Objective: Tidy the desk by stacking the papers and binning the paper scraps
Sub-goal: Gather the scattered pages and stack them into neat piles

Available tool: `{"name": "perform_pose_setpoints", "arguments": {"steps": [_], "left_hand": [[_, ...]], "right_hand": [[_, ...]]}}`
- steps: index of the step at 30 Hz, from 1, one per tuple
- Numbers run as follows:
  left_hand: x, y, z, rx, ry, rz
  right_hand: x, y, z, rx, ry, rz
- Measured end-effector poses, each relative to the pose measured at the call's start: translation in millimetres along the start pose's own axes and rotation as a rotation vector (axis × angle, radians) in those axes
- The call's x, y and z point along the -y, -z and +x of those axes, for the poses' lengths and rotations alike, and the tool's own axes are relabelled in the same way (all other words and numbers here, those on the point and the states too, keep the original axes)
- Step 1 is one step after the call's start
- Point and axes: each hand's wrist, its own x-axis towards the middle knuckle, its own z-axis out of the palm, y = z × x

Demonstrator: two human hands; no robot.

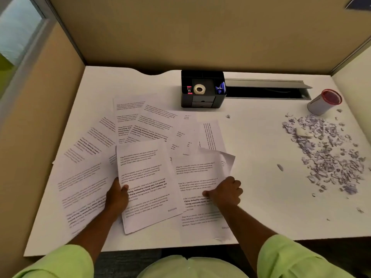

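Several printed sheets [138,125] lie fanned out over the left and middle of the white desk [261,197]. My left hand [117,195] grips the left edge of one sheet [146,183] that sits on top near the front. My right hand [224,192] is closed on the right edge of another sheet [198,177], whose top right corner curls up. A heap of small pale purple paper scraps [329,153] covers the right side of the desk. A small grey can with a red rim [324,102] stands behind the scraps.
A black desk organiser [202,89] holding a tape roll, a stapler and blue clips stands at the back middle. Right of it is an open cable slot [267,91]. Tan cubicle walls enclose the desk on three sides. A few stray scraps [280,167] lie between papers and heap.
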Motion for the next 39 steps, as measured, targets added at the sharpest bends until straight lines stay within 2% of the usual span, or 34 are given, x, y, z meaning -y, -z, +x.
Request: {"name": "perform_pose_setpoints", "arguments": {"steps": [4,7,13,27,30,39], "left_hand": [[2.9,2.9,5.7,0.037,0.002,-0.005],[2.4,4.5,6.6,0.049,0.012,-0.020],[-2.8,5.7,8.2,0.068,-0.026,-0.002],[-47.7,-2.9,9.1,0.082,-0.097,-0.057],[-65.5,-15.7,2.1,0.097,-0.122,-0.101],[-127.6,-57.1,-43.5,0.180,-0.233,-0.239]], "right_hand": [[-1.7,2.6,8.9,0.019,-0.044,0.206],[-7.4,7.0,12.7,0.008,-0.006,0.396],[-42.0,33.6,39.4,0.026,-0.014,0.656],[-49.3,152.8,67.6,0.254,0.336,0.956],[-42.0,161.7,71.9,0.314,0.403,0.984],[-11.8,144.4,68.7,0.386,0.391,1.040]]}}
